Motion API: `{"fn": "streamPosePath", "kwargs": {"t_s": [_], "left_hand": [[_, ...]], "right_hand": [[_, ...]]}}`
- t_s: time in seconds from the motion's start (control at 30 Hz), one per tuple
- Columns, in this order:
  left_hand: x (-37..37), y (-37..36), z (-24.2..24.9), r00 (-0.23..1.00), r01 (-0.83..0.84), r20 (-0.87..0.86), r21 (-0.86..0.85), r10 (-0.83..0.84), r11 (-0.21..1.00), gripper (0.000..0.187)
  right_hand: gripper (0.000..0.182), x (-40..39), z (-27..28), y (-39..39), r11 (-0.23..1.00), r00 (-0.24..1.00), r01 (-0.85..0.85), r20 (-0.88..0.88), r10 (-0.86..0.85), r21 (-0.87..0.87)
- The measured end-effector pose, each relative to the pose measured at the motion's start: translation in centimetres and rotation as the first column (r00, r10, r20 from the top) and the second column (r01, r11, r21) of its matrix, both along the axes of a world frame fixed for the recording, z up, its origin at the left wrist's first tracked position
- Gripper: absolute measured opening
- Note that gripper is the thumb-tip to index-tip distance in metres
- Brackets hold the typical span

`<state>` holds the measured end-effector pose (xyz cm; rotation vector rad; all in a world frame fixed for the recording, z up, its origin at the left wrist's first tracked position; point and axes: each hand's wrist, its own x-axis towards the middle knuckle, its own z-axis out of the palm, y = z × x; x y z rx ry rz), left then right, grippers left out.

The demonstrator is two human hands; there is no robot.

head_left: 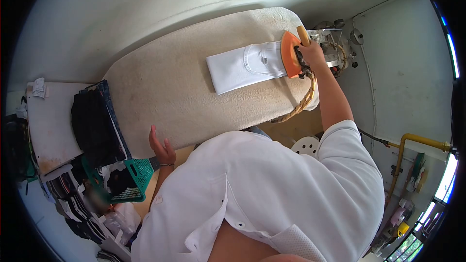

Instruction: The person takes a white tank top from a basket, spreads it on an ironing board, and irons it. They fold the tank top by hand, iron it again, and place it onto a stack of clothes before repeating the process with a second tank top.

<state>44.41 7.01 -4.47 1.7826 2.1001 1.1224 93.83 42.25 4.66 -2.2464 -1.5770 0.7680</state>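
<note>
My right hand (pixel 312 54) is wrapped round the wooden handle of an iron (pixel 290 53) with an orange body, at the right end of the ironing board (pixel 160 87). The iron overlaps the right end of a folded white shirt (pixel 228 72), whose rounded neckline faces up. From the iron a rope-like wrapped hose (pixel 307 98) curves down over the board's near edge. At the board's near left edge my left hand (pixel 163 152) is held up with its fingers stretched out, holding nothing.
Dark folded trousers (pixel 94 126) lie at the board's left end, beside a white tabletop (pixel 53 126). Below them stands a green plastic basket (pixel 141 177) with clothes. A metal rack (pixel 332 48) is past the right end; a white perforated round seat (pixel 306 145) is below.
</note>
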Motion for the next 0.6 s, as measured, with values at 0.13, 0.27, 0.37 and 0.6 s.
{"fn": "streamPosePath", "kwargs": {"t_s": [0.13, 0.27, 0.37, 0.6], "left_hand": [[2.0, 4.4, 0.7, 0.999, 0.036, 0.038, 0.065, -0.038, 0.997, 0.051], [6.1, 10.2, 0.2, 0.929, 0.047, 0.369, -0.169, 0.019, 0.985, 0.046], [9.2, 14.7, -0.6, 0.852, 0.136, 0.522, -0.298, 0.042, 0.945, 0.046], [13.9, 19.9, -0.8, 0.912, -0.001, 0.349, -0.522, 0.215, 0.853, 0.037]], "right_hand": [[0.039, 1.4, -0.3, 0.2, 1.0, 1.0, -0.004, -0.02, 0.004, 0.007], [0.04, 5.0, -1.8, -2.2, 0.987, 0.992, -0.055, 0.118, 0.038, 0.148], [0.043, 9.7, -2.6, -5.4, 0.991, 0.99, 0.06, 0.116, -0.073, 0.117], [0.017, 29.7, -17.6, 3.1, 0.799, 0.939, -0.34, 0.124, 0.322, 0.496]]}}
